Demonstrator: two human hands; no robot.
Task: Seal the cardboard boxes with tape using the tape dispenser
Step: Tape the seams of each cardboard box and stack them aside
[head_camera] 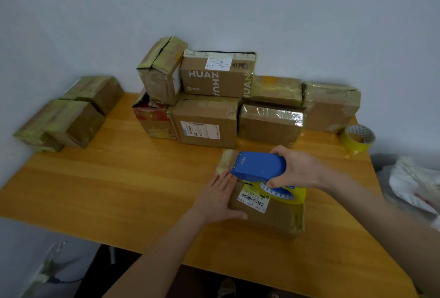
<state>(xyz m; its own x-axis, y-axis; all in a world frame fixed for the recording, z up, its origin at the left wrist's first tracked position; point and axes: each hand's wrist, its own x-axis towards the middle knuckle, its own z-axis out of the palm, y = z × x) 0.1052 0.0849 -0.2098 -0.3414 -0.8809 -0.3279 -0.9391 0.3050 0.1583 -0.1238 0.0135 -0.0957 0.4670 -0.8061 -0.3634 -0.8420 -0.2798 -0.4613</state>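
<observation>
Cardboard box (266, 214) at the near side of the table (119, 178), steadied for taping.
The left hand (219, 200) lies open and flat against the box's left side, probably to stop it sliding. The right hand (300, 169) grips the blue tape dispenser (259, 166), whose nose is at the box's far left edge and whose yellow roll sits over the top. The box is brown and scuffed, with old yellowish tape at its corners and a barcode label (253, 198).

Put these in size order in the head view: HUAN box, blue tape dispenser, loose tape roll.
HUAN box and blue tape dispenser: look alike; the dispenser is nearer, so unranked.
Then loose tape roll: smallest.
</observation>
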